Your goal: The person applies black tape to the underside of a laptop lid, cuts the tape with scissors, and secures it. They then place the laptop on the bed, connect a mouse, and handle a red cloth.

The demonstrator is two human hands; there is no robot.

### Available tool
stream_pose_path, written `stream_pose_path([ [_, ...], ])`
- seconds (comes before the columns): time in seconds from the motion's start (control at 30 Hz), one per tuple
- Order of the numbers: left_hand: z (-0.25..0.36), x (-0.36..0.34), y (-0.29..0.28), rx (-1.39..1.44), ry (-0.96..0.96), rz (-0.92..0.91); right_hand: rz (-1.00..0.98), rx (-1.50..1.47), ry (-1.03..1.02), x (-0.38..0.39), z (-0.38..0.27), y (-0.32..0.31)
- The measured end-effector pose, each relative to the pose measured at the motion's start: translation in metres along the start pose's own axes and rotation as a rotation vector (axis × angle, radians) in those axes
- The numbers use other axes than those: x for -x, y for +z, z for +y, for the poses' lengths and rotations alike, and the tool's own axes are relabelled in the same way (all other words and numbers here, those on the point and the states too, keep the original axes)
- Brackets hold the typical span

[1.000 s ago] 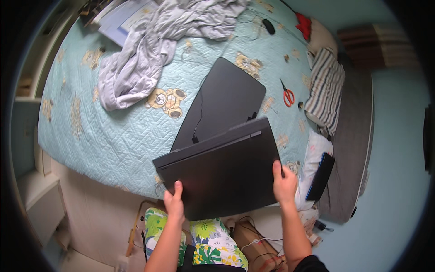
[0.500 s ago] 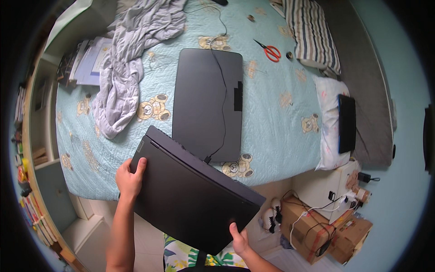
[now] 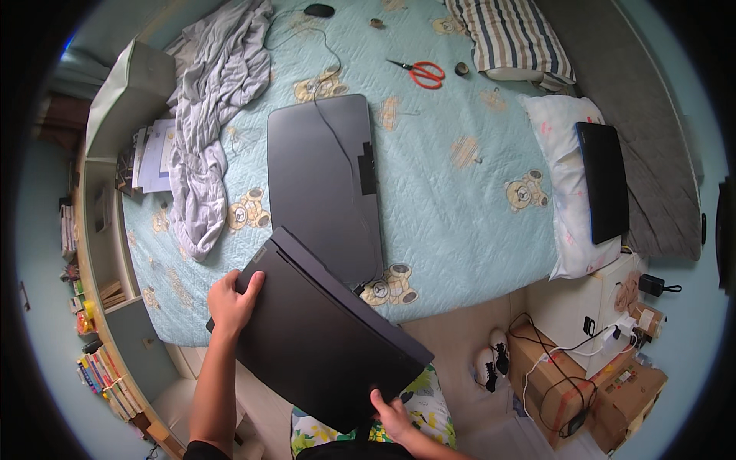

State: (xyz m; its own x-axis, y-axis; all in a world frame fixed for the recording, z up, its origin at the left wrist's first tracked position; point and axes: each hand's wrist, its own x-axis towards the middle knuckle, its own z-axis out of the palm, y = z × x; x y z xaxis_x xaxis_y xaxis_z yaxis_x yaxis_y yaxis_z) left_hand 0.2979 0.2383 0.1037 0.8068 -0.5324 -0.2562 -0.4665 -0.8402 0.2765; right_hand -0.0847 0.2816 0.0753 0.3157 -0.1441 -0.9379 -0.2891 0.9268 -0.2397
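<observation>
A closed dark-grey laptop (image 3: 318, 337) is held tilted in front of me, over my lap. My left hand (image 3: 234, 300) grips its left edge, thumb on the lid and the other fingers hidden beneath. At the near right edge, my right hand (image 3: 391, 414) holds it with the thumb on top. Just beyond lies a flat dark-grey board (image 3: 318, 176) with rounded corners, partly covered by the laptop. A thin black cable (image 3: 346, 153) crosses this board from a black mouse (image 3: 319, 10). Its plug (image 3: 359, 290) sits by the laptop's far edge; whether it is inserted I cannot tell.
The bed (image 3: 452, 230) carries red-handled scissors (image 3: 425, 74), a grey blanket (image 3: 201, 153) and papers (image 3: 157, 157). Rightward, a black flat device (image 3: 602, 182) leans on a white pillow (image 3: 563, 153). Cardboard boxes (image 3: 548, 383), cables and shoes (image 3: 491, 360) are at lower right.
My view has turned, so the bed's far things sit further left and the boxes further right. Both hands still hold the laptop, which has shifted slightly rightward relative to the board.
</observation>
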Motion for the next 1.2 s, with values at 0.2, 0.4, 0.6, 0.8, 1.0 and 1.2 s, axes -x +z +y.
stream_pose_path([
  [0.2, 0.047, -0.002, -0.008, -0.108, 0.099, -0.013, -0.089, -0.16, 0.041, 0.013, -0.009, -0.01],
  [0.4, 0.093, -0.029, -0.007, -0.182, 0.238, -0.08, -0.09, -0.3, 0.075, 0.003, -0.002, 0.009],
  [0.6, 0.102, -0.077, 0.008, -0.232, 0.412, -0.152, -0.168, -0.559, 0.043, -0.03, 0.003, 0.058],
  [0.8, 0.077, -0.137, 0.009, -0.23, 0.517, -0.182, -0.263, -0.734, 0.112, -0.068, 0.001, 0.124],
  [1.0, 0.059, -0.185, -0.015, -0.173, 0.53, -0.144, -0.242, -0.587, 0.008, -0.09, -0.023, 0.175],
  [1.2, 0.13, -0.239, -0.101, 0.219, 0.848, 0.077, 0.09, -0.345, -0.596, -0.067, -0.112, 0.193],
])
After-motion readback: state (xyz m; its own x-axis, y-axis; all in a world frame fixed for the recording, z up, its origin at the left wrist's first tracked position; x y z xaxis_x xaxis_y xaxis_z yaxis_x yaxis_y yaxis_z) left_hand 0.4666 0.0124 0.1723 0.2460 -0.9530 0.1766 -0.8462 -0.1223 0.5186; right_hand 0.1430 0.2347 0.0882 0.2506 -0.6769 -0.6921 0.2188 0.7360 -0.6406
